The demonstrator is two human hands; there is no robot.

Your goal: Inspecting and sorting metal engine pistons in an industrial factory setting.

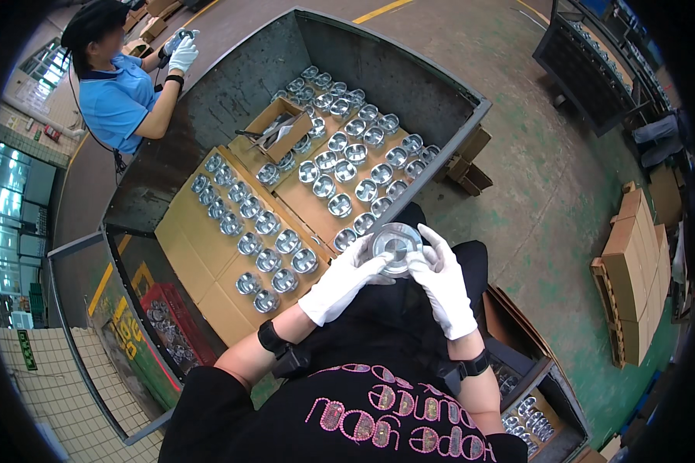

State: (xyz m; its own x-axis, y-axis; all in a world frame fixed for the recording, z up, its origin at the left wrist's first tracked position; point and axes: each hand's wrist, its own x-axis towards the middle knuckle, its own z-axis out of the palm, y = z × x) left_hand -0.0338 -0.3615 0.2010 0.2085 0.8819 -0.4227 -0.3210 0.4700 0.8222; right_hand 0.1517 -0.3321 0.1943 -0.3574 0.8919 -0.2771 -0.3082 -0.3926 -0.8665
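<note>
Between my two white-gloved hands is a shiny metal piston (398, 245), its round flat top turned up toward me. My left hand (346, 279) grips its left edge, with the fingers closed against the rim. On the opposite edge, my right hand (442, 285) pinches it with thumb and fingers. Just beyond my hands stands a dark metal bin (394, 58) holding many more pistons in rows on cardboard sheets (201, 270). The nearest of these pistons (304, 261) sits left of my left hand.
An open cardboard box (282, 131) lies among the pistons. Across the bin, a person in a blue shirt (120, 104) handles a piston with gloved hands. A red crate (166, 297) of metal parts stands at left, a cardboard stack on a pallet (633, 262) at right, another piston bin (552, 378) behind my right arm.
</note>
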